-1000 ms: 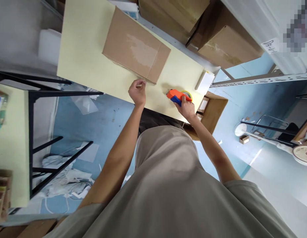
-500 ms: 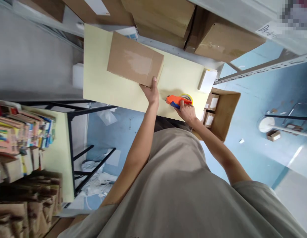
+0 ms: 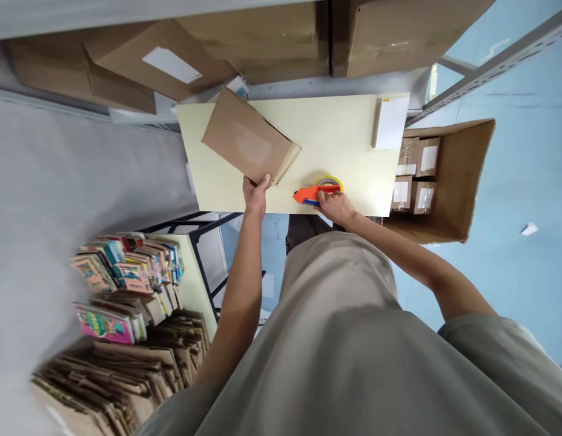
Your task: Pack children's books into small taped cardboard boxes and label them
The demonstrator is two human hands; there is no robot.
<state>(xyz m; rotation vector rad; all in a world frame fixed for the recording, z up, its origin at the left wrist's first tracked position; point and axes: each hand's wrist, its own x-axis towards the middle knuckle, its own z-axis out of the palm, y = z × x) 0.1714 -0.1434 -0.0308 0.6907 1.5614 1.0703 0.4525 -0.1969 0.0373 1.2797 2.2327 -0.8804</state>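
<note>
Now box [image 3: 244,139] tilted by left hand [image 3: 255,195]

My flat brown cardboard box [image 3: 247,142] (pale patch on top) lies tilted on the table; my orange-and-blue tape dispenser [image 3: 316,192] rests just beside it.

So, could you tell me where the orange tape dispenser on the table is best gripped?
Probably by its handle, from the near table edge, as the right hand does. The orange tape dispenser lies with that handle toward the person and the tape roll on the far side.
</note>
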